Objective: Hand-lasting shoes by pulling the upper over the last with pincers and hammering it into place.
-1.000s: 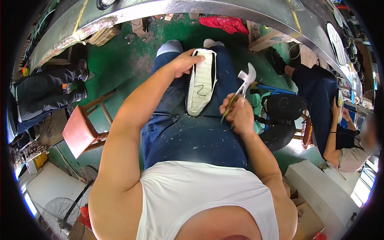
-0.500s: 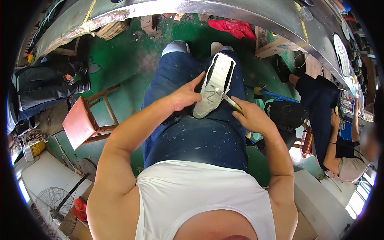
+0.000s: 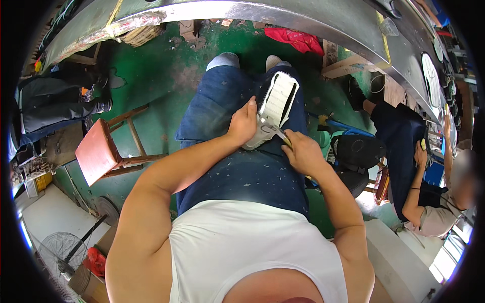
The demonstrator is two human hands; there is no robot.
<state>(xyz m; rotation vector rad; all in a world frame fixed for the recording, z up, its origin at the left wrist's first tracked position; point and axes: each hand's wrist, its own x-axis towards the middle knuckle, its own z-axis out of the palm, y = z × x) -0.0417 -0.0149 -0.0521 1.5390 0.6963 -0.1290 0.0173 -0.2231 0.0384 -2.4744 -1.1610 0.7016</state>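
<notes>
An upturned shoe lies lengthwise on my lap, its whitish underside facing up with a dark strip along the edge. My left hand is closed against the shoe's left edge, the thumb pointing away from me. My right hand is wrapped around the yellowish handles of metal pincers. Their head lies across the lower part of the sole and reaches toward my left fingers. Whether the jaws grip the shoe's edge cannot be made out.
A long metal-edged bench curves across the far side. A wooden stool with a reddish seat stands to my left. At right are a black bag and a seated co-worker. Red cloth lies under the bench.
My left hand has gone from a spread thumb and forefinger to a closed grip on the shoe's edge. The pincers have moved down and left, lying flatter over the sole.
</notes>
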